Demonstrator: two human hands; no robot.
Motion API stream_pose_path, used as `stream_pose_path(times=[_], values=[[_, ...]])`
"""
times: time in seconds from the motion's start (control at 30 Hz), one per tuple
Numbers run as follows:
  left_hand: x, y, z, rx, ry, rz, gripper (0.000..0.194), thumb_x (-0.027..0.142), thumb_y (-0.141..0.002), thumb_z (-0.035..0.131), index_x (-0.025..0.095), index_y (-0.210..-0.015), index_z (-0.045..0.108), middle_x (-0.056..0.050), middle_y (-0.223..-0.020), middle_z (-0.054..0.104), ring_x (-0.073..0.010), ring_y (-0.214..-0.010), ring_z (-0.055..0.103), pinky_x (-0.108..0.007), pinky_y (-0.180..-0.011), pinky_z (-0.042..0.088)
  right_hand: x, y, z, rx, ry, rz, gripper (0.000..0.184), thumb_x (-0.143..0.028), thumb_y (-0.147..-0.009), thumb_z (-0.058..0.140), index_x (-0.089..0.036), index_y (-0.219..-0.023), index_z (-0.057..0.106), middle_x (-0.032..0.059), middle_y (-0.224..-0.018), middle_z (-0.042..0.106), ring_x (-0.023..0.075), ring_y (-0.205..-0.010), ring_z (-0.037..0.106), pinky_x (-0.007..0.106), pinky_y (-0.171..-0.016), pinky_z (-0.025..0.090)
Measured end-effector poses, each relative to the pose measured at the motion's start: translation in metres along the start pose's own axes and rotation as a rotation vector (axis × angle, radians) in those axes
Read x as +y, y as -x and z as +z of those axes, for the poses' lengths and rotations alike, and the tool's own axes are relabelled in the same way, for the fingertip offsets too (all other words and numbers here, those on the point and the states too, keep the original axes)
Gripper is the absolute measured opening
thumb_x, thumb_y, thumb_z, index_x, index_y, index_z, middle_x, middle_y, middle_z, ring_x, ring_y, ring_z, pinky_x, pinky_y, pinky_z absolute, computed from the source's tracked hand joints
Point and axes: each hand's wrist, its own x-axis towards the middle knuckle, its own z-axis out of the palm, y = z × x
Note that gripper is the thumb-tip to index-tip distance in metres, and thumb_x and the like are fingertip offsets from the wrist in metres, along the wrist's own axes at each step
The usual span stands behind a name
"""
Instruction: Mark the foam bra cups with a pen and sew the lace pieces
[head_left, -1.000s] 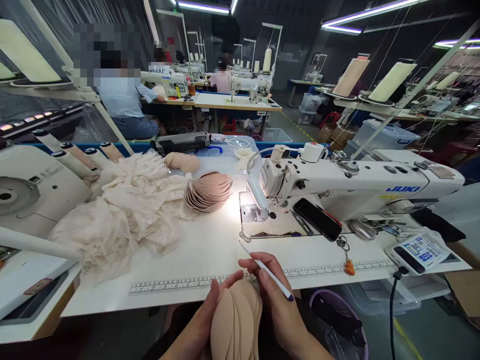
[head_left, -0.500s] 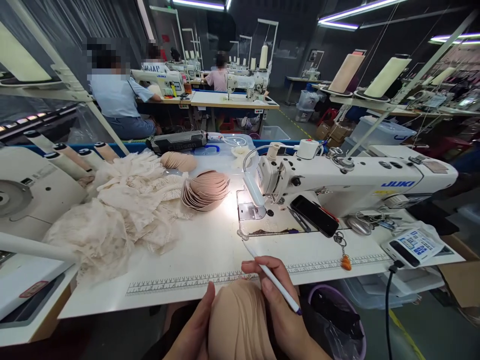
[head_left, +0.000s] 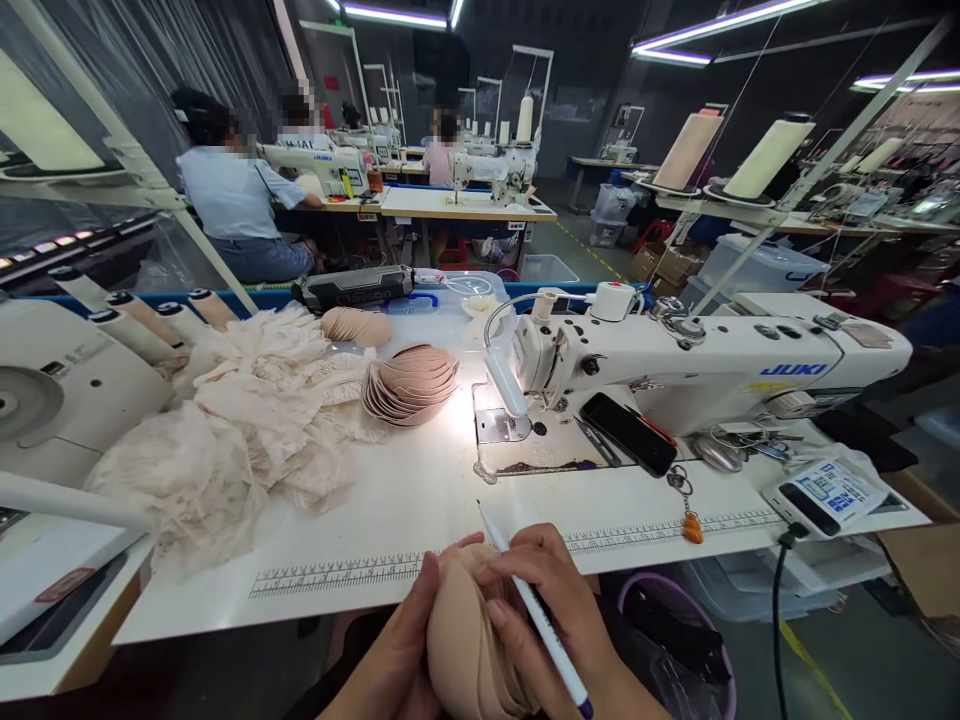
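The left hand [head_left: 405, 640] is partly curled, its thumb along the left side of the stack of beige cups [head_left: 456, 640]. The stack sits between both hands at the near edge of the table [head_left: 405, 500]. A white pen [head_left: 547, 632] slants through the closed right hand [head_left: 574, 595], whose fingers also touch the stack's upper right.

Plain beige on held cups [head_left: 459, 640]; white and purple on pen [head_left: 546, 630]; black-ruled along front edge of white worktop [head_left: 397, 500].
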Motion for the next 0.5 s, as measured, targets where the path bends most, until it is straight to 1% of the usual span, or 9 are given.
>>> stream_pose_path(times=[0.07,0.13,0.17,0.23,0.3,0.33,0.4,0.47,0.5], values=[[0.003,0.0,-0.001,0.015,-0.004,0.0,0.067,0.067,-0.092,0.075,0.019,-0.138,0.071,-0.016,-0.132,0.079,-0.0379,-0.132,0.069,-0.051,-0.122,0.042,0.0,-0.001,-0.002,0.011,-0.016,0.024,0.042,-0.017,-0.103,0.062,-0.04,-0.138,0.058,0.002,-0.113,0.075,0.0275,-0.105,0.06,0.044,-0.091,0.053],[0.008,-0.001,-0.002,0.023,0.011,0.011,0.077,0.071,-0.093,0.072,0.022,-0.151,0.062,-0.016,-0.134,0.078,-0.0381,-0.129,0.07,-0.053,-0.119,0.045,0.002,0.0,-0.002,0.045,-0.015,0.023,0.037,-0.024,-0.106,0.06,-0.039,-0.14,0.057,0.0035,-0.113,0.074,0.028,-0.104,0.061,0.045,-0.091,0.053],[0.01,-0.002,-0.001,0.03,0.028,0.021,0.083,0.072,-0.092,0.073,0.025,-0.158,0.055,-0.015,-0.136,0.077,-0.0377,-0.129,0.07,-0.053,-0.119,0.045,0.004,0.001,-0.001,0.064,0.016,-0.012,0.033,-0.029,-0.107,0.061,-0.037,-0.14,0.057,0.0044,-0.11,0.073,0.0282,-0.101,0.062,0.045,-0.088,0.053],[0.015,-0.004,0.004,0.049,0.079,0.036,0.096,0.072,-0.087,0.079,0.028,-0.165,0.045,-0.013,-0.139,0.076,-0.0364,-0.133,0.068,-0.05,-0.121,0.044,0.008,0.001,0.003,0.106,0.128,-0.163,0.032,-0.044,-0.107,0.065,-0.034,-0.137,0.059,0.005,-0.098,0.071,0.0278,-0.089,0.062,0.044,-0.08,0.053],[0.019,-0.008,0.012,0.038,0.135,0.028,0.106,0.068,-0.082,0.086,0.02,-0.166,0.043,-0.016,-0.14,0.075,-0.036,-0.138,0.064,-0.045,-0.124,0.042,0.012,0.0,0.009,0.138,0.257,-0.311,0.039,-0.058,-0.105,0.066,-0.032,-0.134,0.061,0.004,-0.087,0.068,0.0268,-0.079,0.06,0.043,-0.074,0.051],[0.019,-0.01,0.016,0.025,0.15,0.028,0.108,0.067,-0.081,0.088,0.016,-0.165,0.043,-0.018,-0.14,0.075,-0.0363,-0.14,0.063,-0.043,-0.124,0.042,0.013,-0.002,0.013,0.144,0.312,-0.356,0.041,-0.059,-0.104,0.066,-0.031,-0.133,0.062,0.0037,-0.084,0.068,0.0264,-0.076,0.06,0.043,-0.073,0.05],[0.019,-0.012,0.022,0.001,0.155,0.049,0.106,0.066,-0.083,0.087,0.014,-0.165,0.044,-0.018,-0.14,0.074,-0.037,-0.139,0.063,-0.042,-0.124,0.043,0.015,-0.006,0.019,0.16,0.389,-0.389,0.035,-0.05,-0.104,0.069,-0.028,-0.13,0.063,0.0038,-0.082,0.067,0.0259,-0.074,0.06,0.044,-0.073,0.048],[0.018,-0.013,0.023,0.01,0.147,0.081,0.1,0.068,-0.086,0.082,0.023,-0.167,0.043,-0.013,-0.142,0.074,-0.0364,-0.136,0.066,-0.044,-0.123,0.045,0.016,-0.009,0.024,0.205,0.413,-0.369,0.03,-0.036,-0.101,0.072,-0.026,-0.129,0.063,0.005,-0.086,0.066,0.0258,-0.075,0.059,0.044,-0.073,0.048],[0.018,-0.012,0.023,0.029,0.141,0.094,0.096,0.067,-0.089,0.08,0.028,-0.168,0.041,-0.011,-0.143,0.074,-0.0353,-0.134,0.068,-0.044,-0.122,0.046,0.016,-0.01,0.026,0.236,0.396,-0.353,0.032,-0.032,-0.099,0.073,-0.026,-0.129,0.062,0.0051,-0.087,0.065,0.0258,-0.076,0.058,0.043,-0.073,0.047]])
